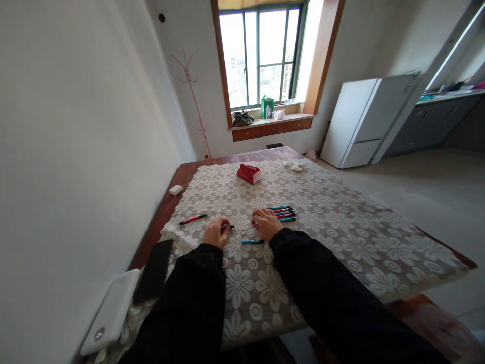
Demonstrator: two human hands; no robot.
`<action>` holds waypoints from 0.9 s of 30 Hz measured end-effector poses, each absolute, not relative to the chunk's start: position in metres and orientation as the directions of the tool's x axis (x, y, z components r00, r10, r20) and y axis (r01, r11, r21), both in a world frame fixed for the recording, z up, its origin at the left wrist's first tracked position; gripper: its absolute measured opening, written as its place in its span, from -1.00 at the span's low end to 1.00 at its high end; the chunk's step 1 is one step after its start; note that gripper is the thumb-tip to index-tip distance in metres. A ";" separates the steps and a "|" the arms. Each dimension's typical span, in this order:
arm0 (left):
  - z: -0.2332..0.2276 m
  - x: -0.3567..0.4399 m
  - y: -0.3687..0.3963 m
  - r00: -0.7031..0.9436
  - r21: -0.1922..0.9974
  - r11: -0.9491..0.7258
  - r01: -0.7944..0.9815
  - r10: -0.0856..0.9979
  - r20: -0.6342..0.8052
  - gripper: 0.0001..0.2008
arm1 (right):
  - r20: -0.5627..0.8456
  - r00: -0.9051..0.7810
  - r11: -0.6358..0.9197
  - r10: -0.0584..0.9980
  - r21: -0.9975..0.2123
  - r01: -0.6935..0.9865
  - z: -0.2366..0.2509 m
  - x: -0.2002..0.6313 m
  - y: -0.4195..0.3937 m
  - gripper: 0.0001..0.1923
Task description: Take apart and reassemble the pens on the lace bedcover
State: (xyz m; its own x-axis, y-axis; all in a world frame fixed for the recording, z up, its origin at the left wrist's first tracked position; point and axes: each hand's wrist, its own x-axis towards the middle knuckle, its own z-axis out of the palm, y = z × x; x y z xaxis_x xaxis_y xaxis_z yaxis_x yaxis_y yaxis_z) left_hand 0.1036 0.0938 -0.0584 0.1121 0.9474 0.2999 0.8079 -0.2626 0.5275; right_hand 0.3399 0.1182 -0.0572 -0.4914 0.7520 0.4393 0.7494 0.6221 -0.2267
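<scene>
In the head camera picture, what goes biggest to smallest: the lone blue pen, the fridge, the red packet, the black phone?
1. fridge
2. black phone
3. red packet
4. lone blue pen

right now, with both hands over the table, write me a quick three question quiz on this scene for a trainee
1. True or false: the red-and-black pen lies to the left of the left hand.

2. Multiple choice: where does the lone blue pen lie relative to the fingers of the right hand?
A) On their far side
B) On their near side
C) Across the top of them

3. Short answer: what can be seen of the thing in the left hand?

Key:
1. True.
2. B.
3. A dark, slim object, possibly a pen; most of it is hidden by the hand.
</scene>
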 end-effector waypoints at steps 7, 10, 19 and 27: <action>-0.058 0.106 0.093 0.339 0.463 -0.473 0.750 0.875 0.345 -0.91 | 0.478 -0.522 0.671 0.707 -0.217 0.709 -0.056 0.338 0.117 -0.92; -0.057 0.106 0.091 0.303 0.464 -0.438 0.770 0.891 0.339 -0.93 | 0.472 -0.510 0.650 0.719 -0.198 0.734 -0.055 0.340 0.118 -0.92; -0.055 0.105 0.088 0.285 0.454 -0.404 0.794 0.907 0.310 -0.94 | 0.461 -0.444 0.570 0.768 -0.177 0.802 -0.057 0.345 0.120 -0.94; -0.057 0.104 0.092 0.311 0.489 -0.446 0.750 0.889 0.335 -0.92 | 0.444 -0.473 0.601 0.761 -0.208 0.772 -0.061 0.339 0.119 -0.94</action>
